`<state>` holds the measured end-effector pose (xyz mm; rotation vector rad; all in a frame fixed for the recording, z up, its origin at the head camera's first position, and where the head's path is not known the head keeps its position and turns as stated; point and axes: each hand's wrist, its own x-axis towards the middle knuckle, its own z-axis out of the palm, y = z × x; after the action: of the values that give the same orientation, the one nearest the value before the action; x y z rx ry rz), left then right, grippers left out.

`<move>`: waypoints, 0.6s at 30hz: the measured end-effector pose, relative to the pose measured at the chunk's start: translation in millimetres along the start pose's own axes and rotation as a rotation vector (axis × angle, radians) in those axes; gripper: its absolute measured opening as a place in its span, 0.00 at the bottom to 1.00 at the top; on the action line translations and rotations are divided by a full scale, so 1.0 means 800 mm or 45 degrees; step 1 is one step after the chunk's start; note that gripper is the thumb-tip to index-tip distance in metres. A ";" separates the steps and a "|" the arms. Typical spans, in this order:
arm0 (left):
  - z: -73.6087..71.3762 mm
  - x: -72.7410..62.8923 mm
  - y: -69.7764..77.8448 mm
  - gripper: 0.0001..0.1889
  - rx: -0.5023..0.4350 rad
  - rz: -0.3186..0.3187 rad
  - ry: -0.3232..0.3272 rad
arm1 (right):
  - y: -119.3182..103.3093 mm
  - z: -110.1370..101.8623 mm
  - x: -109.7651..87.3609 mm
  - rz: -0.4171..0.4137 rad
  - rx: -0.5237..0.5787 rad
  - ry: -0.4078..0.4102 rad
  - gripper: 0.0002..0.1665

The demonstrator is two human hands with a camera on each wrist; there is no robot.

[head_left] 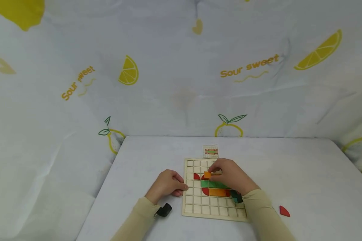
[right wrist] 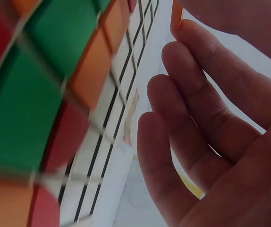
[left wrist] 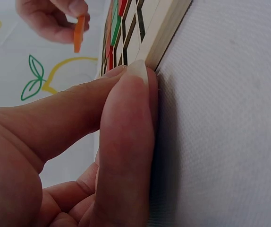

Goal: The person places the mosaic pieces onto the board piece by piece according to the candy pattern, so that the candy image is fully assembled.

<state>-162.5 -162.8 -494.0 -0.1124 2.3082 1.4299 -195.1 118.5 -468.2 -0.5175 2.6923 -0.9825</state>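
Between right thumb and index finger, my right hand (head_left: 233, 175) pinches an orange square tile (head_left: 207, 175) above a wooden grid board (head_left: 193, 209). My left hand (head_left: 167, 184) grips the board's left edge; in the left wrist view its thumb (left wrist: 128, 127) and index finger meet at that edge. In the board's cells lie green tiles (head_left: 205, 183), a row of orange tiles (head_left: 217, 192) and red rounded tiles (head_left: 196, 176). The right wrist view shows more green tiles (right wrist: 22, 109) beside the right hand's spread fingers. My right hand covers part of the board in the head view.
Behind the board's far edge stands a small pattern card (head_left: 211, 151) with a coloured grid picture. A loose red quarter-round tile (head_left: 284, 211) lies on the white table (head_left: 304, 174) to the right. A lemon-printed cloth (head_left: 175, 77) hangs behind the table.
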 end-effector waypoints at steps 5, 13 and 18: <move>0.003 0.001 0.000 0.15 -0.018 0.002 -0.016 | -0.017 0.021 0.007 -0.051 -0.051 -0.012 0.08; 0.002 0.002 -0.001 0.14 -0.017 0.021 -0.007 | -0.034 0.034 0.009 -0.050 -0.123 -0.007 0.08; 0.000 0.002 -0.002 0.14 -0.017 0.015 -0.001 | -0.039 0.040 0.011 -0.016 -0.140 -0.032 0.08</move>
<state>-163.5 -163.7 -496.1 -0.1028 2.3030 1.4507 -185.0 74.8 -472.6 -0.5640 2.7352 -0.8289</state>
